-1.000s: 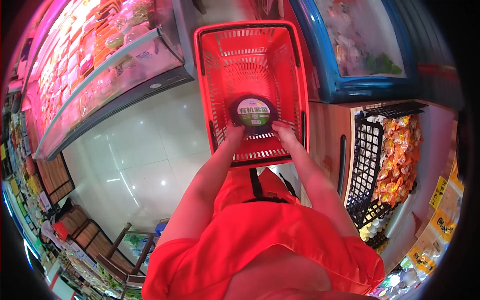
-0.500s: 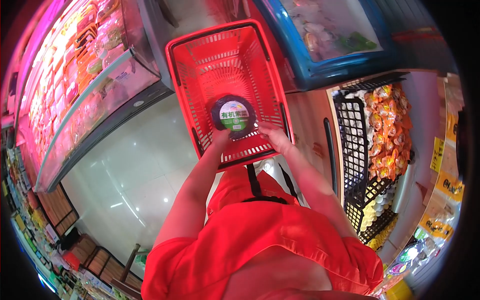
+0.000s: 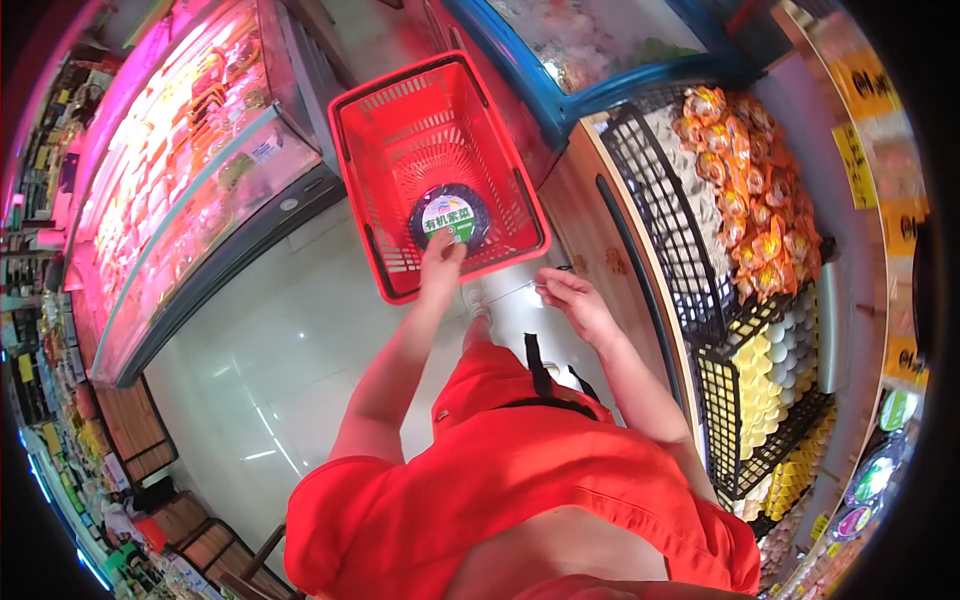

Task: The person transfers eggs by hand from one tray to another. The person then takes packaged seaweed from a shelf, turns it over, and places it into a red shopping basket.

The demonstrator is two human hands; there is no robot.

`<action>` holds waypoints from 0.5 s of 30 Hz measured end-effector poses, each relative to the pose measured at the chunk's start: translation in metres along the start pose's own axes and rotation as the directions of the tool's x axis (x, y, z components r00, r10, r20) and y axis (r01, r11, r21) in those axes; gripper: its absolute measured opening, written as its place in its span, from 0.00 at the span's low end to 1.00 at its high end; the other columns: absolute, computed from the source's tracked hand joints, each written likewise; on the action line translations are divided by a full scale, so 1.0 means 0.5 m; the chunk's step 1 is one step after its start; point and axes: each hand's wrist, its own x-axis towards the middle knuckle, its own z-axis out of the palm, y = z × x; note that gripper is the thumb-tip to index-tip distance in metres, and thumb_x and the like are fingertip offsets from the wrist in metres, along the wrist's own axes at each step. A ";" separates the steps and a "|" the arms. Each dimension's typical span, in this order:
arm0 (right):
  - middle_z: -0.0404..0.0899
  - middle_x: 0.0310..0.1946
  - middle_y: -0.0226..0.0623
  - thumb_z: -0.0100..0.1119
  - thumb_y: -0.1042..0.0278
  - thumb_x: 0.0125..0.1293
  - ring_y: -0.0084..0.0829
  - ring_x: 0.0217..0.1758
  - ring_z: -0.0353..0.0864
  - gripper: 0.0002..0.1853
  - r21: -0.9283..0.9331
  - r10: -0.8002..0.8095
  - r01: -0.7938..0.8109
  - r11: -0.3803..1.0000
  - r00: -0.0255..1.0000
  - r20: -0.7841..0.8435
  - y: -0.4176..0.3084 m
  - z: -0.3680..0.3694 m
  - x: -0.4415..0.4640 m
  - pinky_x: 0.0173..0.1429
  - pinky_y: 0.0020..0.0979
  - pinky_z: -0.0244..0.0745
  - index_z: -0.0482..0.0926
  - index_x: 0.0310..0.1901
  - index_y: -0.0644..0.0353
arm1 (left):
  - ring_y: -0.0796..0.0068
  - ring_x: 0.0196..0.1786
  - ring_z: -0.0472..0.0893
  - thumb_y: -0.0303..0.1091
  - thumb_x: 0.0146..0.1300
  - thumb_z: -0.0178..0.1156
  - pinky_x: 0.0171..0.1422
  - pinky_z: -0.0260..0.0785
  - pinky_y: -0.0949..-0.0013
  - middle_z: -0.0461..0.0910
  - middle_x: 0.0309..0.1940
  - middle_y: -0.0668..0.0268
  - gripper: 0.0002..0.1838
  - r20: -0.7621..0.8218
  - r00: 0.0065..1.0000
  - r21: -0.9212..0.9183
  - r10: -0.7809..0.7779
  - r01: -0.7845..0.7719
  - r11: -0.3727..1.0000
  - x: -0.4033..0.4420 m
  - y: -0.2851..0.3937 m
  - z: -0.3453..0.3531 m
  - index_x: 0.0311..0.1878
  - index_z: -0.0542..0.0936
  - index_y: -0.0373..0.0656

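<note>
A red plastic shopping basket [image 3: 395,250] stands ahead of me. Low inside it is a round, dark pack of dried seaweed [image 3: 470,236] with a green and white label. My left hand [image 3: 442,264] reaches over the basket's near rim, its fingers closed on the pack's near edge and covering part of the label. Outside the basket, to the right of its near corner, my right hand [image 3: 575,302] hangs with loosely bent fingers, and I see nothing held in it.
A lit glass display case [image 3: 210,190] full of packed goods is on the left. A blue-framed freezer [image 3: 600,92] stands at the back right. Along the right, a black crate [image 3: 665,215] borders orange-wrapped packs [image 3: 750,220] and egg trays [image 3: 765,390]. Pale tiles [image 3: 270,330] cover the floor.
My right hand has left the seaweed pack and pulled back out of the basket, to the right. My left hand stays at the pack. The basket sits slightly further left in view.
</note>
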 end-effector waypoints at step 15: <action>0.77 0.47 0.29 0.55 0.64 0.65 0.20 0.49 0.76 0.20 0.141 -0.460 0.486 0.862 0.869 -0.183 -0.016 -0.177 -0.545 0.51 0.24 0.69 0.71 0.57 0.59 | 0.73 0.45 0.78 0.22 0.62 0.53 0.51 0.70 0.73 0.78 0.44 0.58 0.19 0.803 0.462 -0.187 0.376 -0.403 0.896 -0.450 0.161 0.422 0.57 0.69 0.36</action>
